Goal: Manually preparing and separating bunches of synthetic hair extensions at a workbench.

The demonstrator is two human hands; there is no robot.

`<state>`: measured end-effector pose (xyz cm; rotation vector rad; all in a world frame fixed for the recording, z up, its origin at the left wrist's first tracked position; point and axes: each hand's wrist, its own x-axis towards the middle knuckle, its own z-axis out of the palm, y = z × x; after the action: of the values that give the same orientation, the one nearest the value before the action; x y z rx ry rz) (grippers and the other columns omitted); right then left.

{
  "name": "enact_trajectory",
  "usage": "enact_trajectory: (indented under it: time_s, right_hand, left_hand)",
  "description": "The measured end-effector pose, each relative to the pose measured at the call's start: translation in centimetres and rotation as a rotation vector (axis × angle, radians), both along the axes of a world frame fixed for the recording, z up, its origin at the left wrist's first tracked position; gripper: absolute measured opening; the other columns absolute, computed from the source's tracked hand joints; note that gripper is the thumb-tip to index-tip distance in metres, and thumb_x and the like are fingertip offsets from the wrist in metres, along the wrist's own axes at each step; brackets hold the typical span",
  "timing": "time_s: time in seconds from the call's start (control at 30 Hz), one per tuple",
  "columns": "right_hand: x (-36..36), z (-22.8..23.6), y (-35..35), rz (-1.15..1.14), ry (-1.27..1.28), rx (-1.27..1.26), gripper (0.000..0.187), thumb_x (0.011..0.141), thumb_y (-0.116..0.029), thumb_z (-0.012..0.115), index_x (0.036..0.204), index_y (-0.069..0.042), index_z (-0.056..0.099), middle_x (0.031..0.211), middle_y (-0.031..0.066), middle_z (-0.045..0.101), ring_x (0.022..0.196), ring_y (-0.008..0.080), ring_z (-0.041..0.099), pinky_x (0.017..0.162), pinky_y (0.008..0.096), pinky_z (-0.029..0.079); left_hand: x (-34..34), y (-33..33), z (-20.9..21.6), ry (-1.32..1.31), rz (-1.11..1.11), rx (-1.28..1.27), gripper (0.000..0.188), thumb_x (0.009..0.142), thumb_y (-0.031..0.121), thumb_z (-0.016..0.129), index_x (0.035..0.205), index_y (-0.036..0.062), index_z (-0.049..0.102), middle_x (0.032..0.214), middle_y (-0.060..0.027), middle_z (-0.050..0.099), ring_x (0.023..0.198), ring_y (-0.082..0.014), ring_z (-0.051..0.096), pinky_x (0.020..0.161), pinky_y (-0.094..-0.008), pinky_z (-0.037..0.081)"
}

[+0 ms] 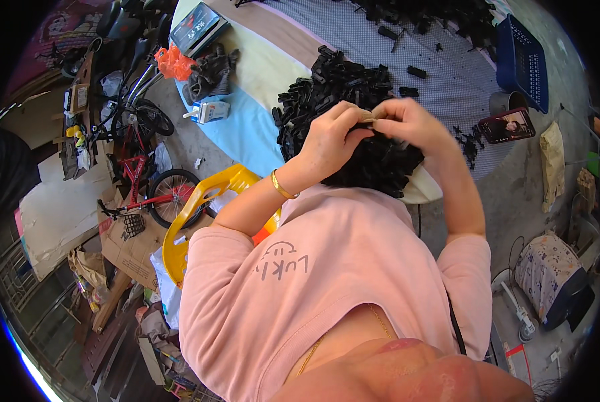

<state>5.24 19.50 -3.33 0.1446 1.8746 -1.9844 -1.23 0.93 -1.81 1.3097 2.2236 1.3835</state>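
Observation:
My left hand, with a gold bangle at the wrist, and my right hand meet over a large heap of small black plastic parts. The fingers of both are closed in a pinch, tip to tip. A small dark piece shows between them, mostly covered by the fingers, so its exact kind cannot be made out. The heap lies on the near part of a cloth-covered table, spreading in front of and below my hands.
More black parts lie at the far right, by a blue plastic basket. A phone leans against a metal cup. Gloves, a carton and an orange bag sit at left. A yellow chair and red bicycle stand beyond.

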Motion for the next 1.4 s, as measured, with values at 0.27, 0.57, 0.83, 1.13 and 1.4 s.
enact_trajectory:
  time_s: [0.27,0.57,0.83,1.13,1.4]
  right_hand:
    - [-10.2,-10.9,9.2,-0.43,0.251,1.147,0.034,0.076,-0.026,0.062,0.103,-0.005,0.061,0.091,0.0144,0.065,0.084,0.0264,0.062,0.072,0.0365,0.049]
    - [-12.0,-11.5,7.7,-0.299,0.078,1.199,0.033,0.073,-0.029,0.065,0.097,-0.005,0.064,0.084,0.0123,0.065,0.075,0.0249,0.062,0.065,0.0358,0.049]
    - [-3.7,1.0,-3.3,-0.368,0.06,0.025,0.016,0.078,-0.014,0.066,0.085,0.0,0.063,0.067,-0.0041,0.056,0.057,0.0011,0.046,0.05,0.016,0.035]
    - [0.4,1.6,-3.9,-0.386,0.13,-0.088,0.012,0.076,-0.009,0.066,0.082,0.001,0.061,0.071,-0.0055,0.056,0.063,-0.0003,0.047,0.055,0.0154,0.039]
    - [0.9,2.9,-4.6,-0.372,0.25,0.337,0.016,0.083,-0.015,0.061,0.084,0.0,0.059,0.067,-0.0051,0.051,0.059,0.0,0.043,0.051,0.0151,0.033]
  left_hand:
    - [-1.0,-0.7,-1.2,0.113,-0.109,-0.158,0.029,0.069,0.005,0.067,0.096,0.0066,0.057,0.095,-0.0107,0.059,0.102,-0.03,0.051,0.086,-0.0344,0.042]
    - [-2.0,-1.5,-0.9,-0.182,0.098,-0.012,0.05,0.067,0.011,0.072,0.111,0.0015,0.05,0.113,-0.0146,0.053,0.104,-0.03,0.051,0.089,-0.0347,0.042]
    - [-3.8,0.1,-0.9,-0.745,-0.003,0.284,0.074,0.068,0.006,0.074,0.13,-0.0029,0.034,0.125,-0.0126,0.046,0.117,-0.0201,0.044,0.099,-0.0313,0.036]
    - [-4.8,-1.0,0.1,-1.1,-0.431,0.279,0.072,0.064,0.006,0.076,0.126,-0.0029,0.041,0.128,-0.0146,0.045,0.115,-0.0237,0.047,0.099,-0.0354,0.037]
    - [-2.8,-1.0,0.6,-0.891,0.005,0.241,0.034,0.077,-0.002,0.062,0.11,-0.0021,0.052,0.101,-0.0057,0.059,0.088,-0.0134,0.06,0.08,-0.0255,0.049]
